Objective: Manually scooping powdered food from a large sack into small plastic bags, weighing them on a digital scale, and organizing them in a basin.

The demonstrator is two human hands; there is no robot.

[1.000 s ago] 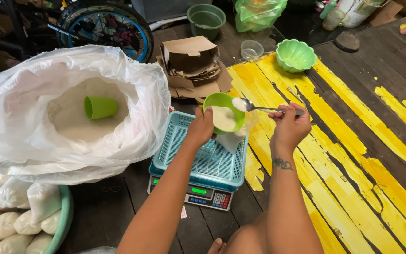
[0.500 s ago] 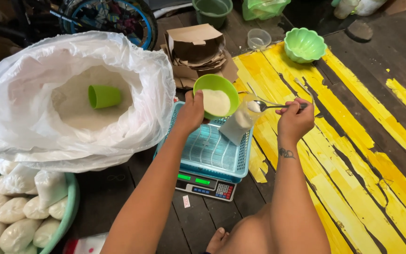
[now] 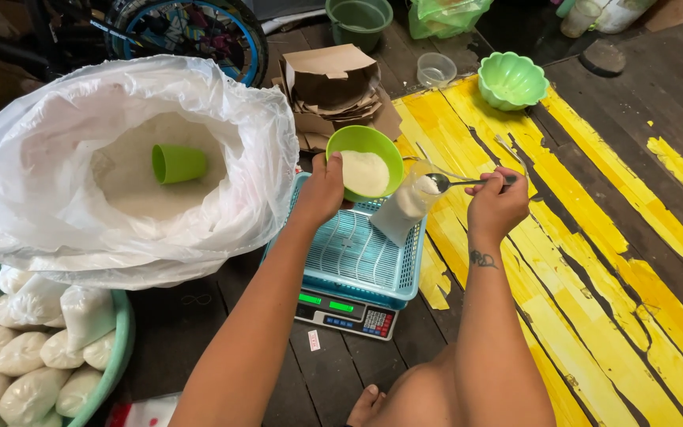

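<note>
My left hand (image 3: 322, 190) grips the rim of a green bowl (image 3: 365, 162) holding white grains, raised above the far edge of a blue basket (image 3: 357, 257). My right hand (image 3: 496, 202) holds a metal spoon (image 3: 448, 182), its tip loaded with white grains. A small clear plastic bag (image 3: 405, 207) part-filled with white grains hangs just under the spoon, over the basket's right side. I cannot tell what holds the bag. The basket sits on a digital scale (image 3: 341, 312) with lit green digits.
A big white sack (image 3: 120, 158) of grains with a green cup (image 3: 178, 164) lies at the left. A teal basin (image 3: 116, 348) of filled bags sits bottom left. Cardboard pieces (image 3: 333, 79), a scalloped green bowl (image 3: 511, 79), a clear cup (image 3: 435, 69) and a green bucket (image 3: 357, 20) lie beyond. My foot (image 3: 365, 403) rests below the scale.
The green bowl has moved up and left, away from the bag. The spoon has stayed by the bag's mouth, and the view has shifted closer to the scale.
</note>
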